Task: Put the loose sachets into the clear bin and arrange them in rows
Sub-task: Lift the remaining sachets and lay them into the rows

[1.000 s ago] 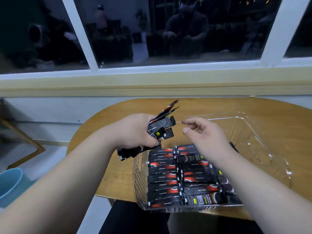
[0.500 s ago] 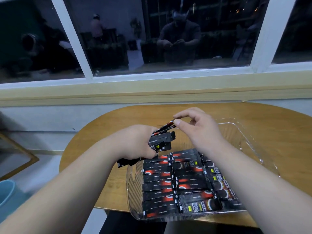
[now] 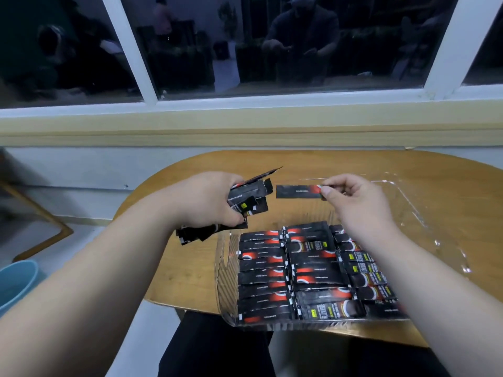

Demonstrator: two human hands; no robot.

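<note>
Right hand now pinches one sachet drawn from the left hand's gripped bundle. Next, it probably joins the rows in the clear bin.

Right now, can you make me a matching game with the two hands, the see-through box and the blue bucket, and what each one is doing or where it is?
Things
1. left hand
2. right hand
3. clear bin
4. blue bucket

What or where
A. down on the floor, left of the table
B. pinches a single sachet by its end
C. has rows of sachets lying inside
D. grips a bunch of sachets

Pairs: 1-D, 2-B, 3-C, 4-A
</note>
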